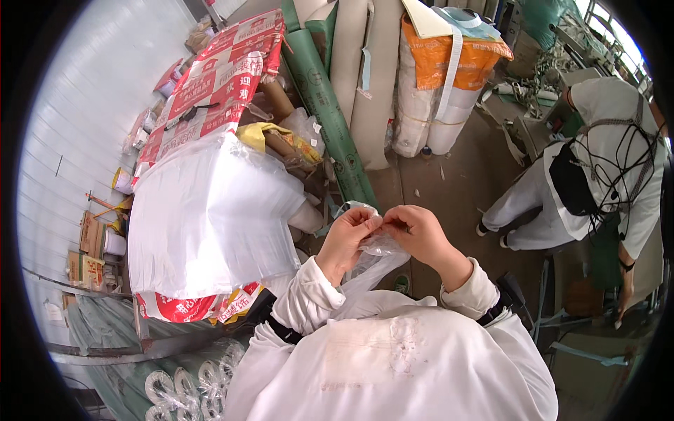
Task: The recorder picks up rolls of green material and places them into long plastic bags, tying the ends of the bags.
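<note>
clear plastic (382,245) hung under the person's two hands, in front of the white shirt (463,358). the left hand (345,237) pinched it. the right hand (423,237) had its fingertips pressed together, just beside the left thumb; i couldn't tell if they held plastic too. a long green roll (326,105) lay beyond.
</note>
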Demonstrator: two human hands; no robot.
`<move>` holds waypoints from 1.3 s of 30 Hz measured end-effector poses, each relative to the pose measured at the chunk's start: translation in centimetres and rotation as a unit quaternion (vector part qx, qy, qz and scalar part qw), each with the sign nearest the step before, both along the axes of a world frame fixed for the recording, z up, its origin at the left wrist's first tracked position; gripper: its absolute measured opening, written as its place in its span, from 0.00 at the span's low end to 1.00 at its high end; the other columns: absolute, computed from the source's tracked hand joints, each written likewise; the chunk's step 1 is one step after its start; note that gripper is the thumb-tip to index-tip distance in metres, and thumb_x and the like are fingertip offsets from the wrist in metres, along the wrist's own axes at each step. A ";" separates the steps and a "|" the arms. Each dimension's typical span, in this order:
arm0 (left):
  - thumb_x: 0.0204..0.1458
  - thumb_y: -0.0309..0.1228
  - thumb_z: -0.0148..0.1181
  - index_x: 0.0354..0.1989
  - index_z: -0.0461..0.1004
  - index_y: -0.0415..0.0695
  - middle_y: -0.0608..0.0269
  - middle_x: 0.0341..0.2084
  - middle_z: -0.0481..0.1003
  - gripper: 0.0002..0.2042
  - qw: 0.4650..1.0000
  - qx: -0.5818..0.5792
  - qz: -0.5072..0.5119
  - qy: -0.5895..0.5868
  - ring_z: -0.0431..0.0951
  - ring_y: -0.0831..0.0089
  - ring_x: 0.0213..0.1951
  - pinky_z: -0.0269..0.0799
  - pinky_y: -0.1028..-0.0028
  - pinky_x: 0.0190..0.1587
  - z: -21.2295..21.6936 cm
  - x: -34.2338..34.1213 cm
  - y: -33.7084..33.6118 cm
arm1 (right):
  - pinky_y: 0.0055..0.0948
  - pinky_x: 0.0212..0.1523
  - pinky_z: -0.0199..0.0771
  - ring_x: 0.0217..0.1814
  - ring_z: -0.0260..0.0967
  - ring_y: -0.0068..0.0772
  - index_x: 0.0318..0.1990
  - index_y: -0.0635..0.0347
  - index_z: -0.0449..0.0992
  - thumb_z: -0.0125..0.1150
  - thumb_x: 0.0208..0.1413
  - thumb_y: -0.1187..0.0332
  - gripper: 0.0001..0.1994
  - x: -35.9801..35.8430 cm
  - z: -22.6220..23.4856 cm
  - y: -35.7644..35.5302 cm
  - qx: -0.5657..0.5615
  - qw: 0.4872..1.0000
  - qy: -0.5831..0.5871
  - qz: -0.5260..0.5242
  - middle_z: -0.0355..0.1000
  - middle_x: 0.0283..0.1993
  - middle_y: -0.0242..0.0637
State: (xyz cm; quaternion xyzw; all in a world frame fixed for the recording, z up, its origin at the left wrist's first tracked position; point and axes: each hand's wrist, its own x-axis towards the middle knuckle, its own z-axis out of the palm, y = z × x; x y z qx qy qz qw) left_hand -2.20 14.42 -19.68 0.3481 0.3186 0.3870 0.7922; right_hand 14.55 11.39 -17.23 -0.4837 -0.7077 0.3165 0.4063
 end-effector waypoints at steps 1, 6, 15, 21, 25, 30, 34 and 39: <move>0.49 0.27 0.55 0.28 0.71 0.43 0.67 0.25 0.73 0.02 0.998 -0.043 0.028 -0.025 0.72 0.80 0.27 0.68 0.80 0.31 0.4 0.5 1.0 | 0.28 0.29 0.66 0.28 0.67 0.39 0.29 0.63 0.71 0.58 0.40 0.76 0.06 0.9 -0.1 1.7 0.001 1.000 0.006 0.004 0.68 0.26 0.41; 0.53 0.28 0.49 0.31 0.70 0.44 0.62 0.27 0.74 0.03 0.959 -0.121 0.170 -0.191 0.74 0.72 0.30 0.69 0.62 0.47 1.7 0.4 6.0 | 0.25 0.26 0.66 0.26 0.66 0.27 0.28 0.67 0.68 0.52 0.47 0.77 0.02 4.3 -2.7 9.9 -0.053 0.987 0.092 -0.124 0.67 0.24 0.37; 0.44 0.25 0.59 0.33 0.65 0.43 0.74 0.23 0.64 0.10 0.985 0.066 0.081 -0.137 0.63 0.84 0.24 0.64 0.77 0.32 0.0 -5.8 15.0 | 0.24 0.30 0.71 0.29 0.68 0.24 0.34 0.63 0.68 0.44 0.55 0.73 0.05 7.3 -4.6 24.4 -0.289 0.674 0.672 -0.102 0.70 0.30 0.34; 0.51 0.26 0.50 0.34 0.66 0.40 0.66 0.25 0.69 0.04 0.964 0.052 0.170 0.197 0.70 0.79 0.25 0.69 0.78 0.33 -9.3 -8.4 20.6 | 0.20 0.26 0.66 0.25 0.64 0.21 0.34 0.56 0.67 0.47 0.55 0.66 0.06 4.8 -0.4 27.9 -0.285 0.687 0.659 0.114 0.67 0.27 0.28; 0.54 0.29 0.44 0.30 0.67 0.40 0.61 0.23 0.71 0.06 0.905 -0.193 0.365 -0.103 0.73 0.72 0.27 0.71 0.68 0.37 -9.3 -9.3 24.8 | 0.23 0.25 0.63 0.23 0.62 0.26 0.30 0.57 0.71 0.54 0.48 0.64 0.07 3.8 -2.5 33.5 -0.243 0.913 0.293 0.146 0.67 0.24 0.28; 0.55 0.30 0.40 0.24 0.62 0.45 0.72 0.11 0.57 0.09 0.839 -0.250 0.279 -0.395 0.57 0.79 0.14 0.61 0.76 0.24 -9.3 -7.6 30.3 | 0.33 0.31 0.66 0.28 0.67 0.41 0.27 0.61 0.73 0.57 0.40 0.68 0.07 5.8 -9.4 45.6 -0.106 0.950 -0.277 0.102 0.67 0.22 0.40; 0.48 0.25 0.51 0.24 0.65 0.45 0.70 0.13 0.60 0.03 0.959 -0.111 0.260 -0.019 0.61 0.76 0.15 0.60 0.73 0.22 -6.2 -1.9 34.2 | 0.27 0.23 0.66 0.24 0.68 0.31 0.35 0.64 0.69 0.47 0.52 0.72 0.06 4.9 -11.4 52.9 -0.391 0.886 0.248 0.003 0.68 0.24 0.37; 0.43 0.21 0.54 0.28 0.69 0.42 0.61 0.20 0.67 0.04 0.852 0.109 0.294 0.420 0.69 0.69 0.22 0.65 0.70 0.27 -9.3 -2.0 37.9 | 0.18 0.23 0.63 0.24 0.62 0.20 0.33 0.63 0.68 0.48 0.54 0.74 0.03 6.6 -7.6 58.4 -0.502 0.645 0.508 0.272 0.65 0.25 0.28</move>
